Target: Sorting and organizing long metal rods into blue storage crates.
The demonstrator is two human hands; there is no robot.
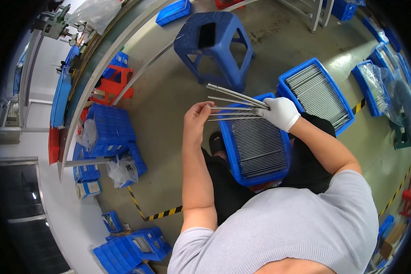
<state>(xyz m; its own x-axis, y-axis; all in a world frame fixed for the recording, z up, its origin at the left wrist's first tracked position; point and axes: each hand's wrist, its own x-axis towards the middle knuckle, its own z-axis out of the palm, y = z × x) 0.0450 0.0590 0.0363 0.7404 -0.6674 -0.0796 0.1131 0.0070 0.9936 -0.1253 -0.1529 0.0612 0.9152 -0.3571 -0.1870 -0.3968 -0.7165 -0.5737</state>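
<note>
My right hand (280, 113), in a white glove, is closed round one end of several thin metal rods (233, 93), which fan out toward the left. At their other ends my bare left hand (197, 119) has its fingertips pinched on a rod. Below the rods, between my knees, a blue crate (240, 179) holds a tight row of similar grey rods (260, 148). To its right stands a second blue crate (343, 99), also filled with rods (316, 93) lying side by side.
A blue plastic stool (230, 55) with a black phone (207, 35) on it stands ahead. At the left are a long workbench (98, 64), a red stool (116, 84) and stacked blue crates (107, 130). More crates with plastic wrap (383, 91) sit at the right. Striped tape (164, 213) marks the floor.
</note>
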